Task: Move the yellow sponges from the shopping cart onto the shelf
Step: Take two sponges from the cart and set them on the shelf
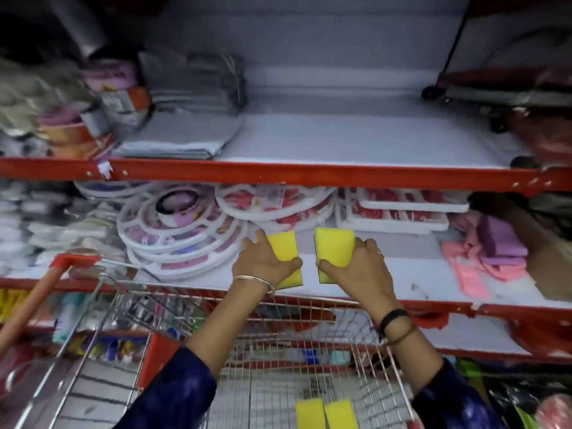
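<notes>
My left hand [263, 261] grips a yellow sponge [284, 247] and my right hand [359, 264] grips a second yellow sponge [332, 244]. Both sponges are held side by side, a small gap apart, over the front of the middle shelf [418, 281], which has a white surface and a red edge. Whether they touch the shelf I cannot tell. Two more yellow sponges [326, 413] lie side by side on the bottom of the wire shopping cart [235, 308], below my arms.
White round trays [182, 233] are stacked on the shelf left of my hands, white rectangular trays [402, 212] behind them, pink and purple cloths [489, 252] to the right. The upper shelf [340, 140] holds grey folded packs at its left. The cart's red handle [37, 292] is at left.
</notes>
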`<action>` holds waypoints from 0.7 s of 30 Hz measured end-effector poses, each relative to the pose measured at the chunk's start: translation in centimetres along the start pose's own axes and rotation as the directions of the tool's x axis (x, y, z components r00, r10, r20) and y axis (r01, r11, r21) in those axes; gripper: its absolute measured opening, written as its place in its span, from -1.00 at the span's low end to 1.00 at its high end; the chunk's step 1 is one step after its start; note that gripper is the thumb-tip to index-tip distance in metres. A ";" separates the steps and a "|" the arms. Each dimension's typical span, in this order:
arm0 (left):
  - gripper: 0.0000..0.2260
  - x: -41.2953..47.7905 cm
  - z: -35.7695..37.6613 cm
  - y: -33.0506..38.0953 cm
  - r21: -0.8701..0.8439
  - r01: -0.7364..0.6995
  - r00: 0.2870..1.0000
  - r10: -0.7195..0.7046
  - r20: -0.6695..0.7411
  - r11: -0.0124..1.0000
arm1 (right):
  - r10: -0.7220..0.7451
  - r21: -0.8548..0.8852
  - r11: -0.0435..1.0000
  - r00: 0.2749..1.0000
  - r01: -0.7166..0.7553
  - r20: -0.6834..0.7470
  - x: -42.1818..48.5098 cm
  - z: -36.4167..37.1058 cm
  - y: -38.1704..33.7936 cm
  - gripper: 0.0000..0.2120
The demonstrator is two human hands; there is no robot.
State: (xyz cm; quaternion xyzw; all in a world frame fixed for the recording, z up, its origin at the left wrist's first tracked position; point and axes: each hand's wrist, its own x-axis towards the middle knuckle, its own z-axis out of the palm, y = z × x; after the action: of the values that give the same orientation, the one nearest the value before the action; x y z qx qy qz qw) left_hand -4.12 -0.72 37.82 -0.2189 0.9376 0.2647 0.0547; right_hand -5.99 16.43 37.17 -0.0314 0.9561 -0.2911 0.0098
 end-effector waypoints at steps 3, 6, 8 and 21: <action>-0.06 0.9 -3.5 2.2 -0.010 -0.036 0.998 0.035 -0.053 0.999 | -0.046 0.017 0.999 0.997 0.047 -0.059 1.3 -3.2 -1.8 -0.33; -0.16 1.8 -7.0 4.6 -0.004 -0.081 0.988 0.080 -0.131 0.997 | -0.097 0.015 0.995 0.989 0.099 -0.115 3.2 -6.0 -3.7 -0.37; -0.17 2.7 -9.0 6.0 0.009 -0.095 0.981 0.095 -0.168 0.995 | -0.113 0.009 0.993 0.982 0.115 -0.149 4.7 -7.5 -5.0 -0.42; -0.14 14.2 -12.9 11.5 0.036 -0.149 0.949 0.153 -0.277 0.988 | -0.044 -0.061 0.998 0.985 0.034 -0.164 17.0 -8.2 -9.8 -0.35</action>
State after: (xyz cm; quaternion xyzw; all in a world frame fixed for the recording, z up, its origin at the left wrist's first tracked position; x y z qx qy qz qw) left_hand -21.78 -4.10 51.19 -0.1810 0.9518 0.2280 -0.0966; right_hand -22.72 11.74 49.47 -0.0263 0.9609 -0.2648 -0.0761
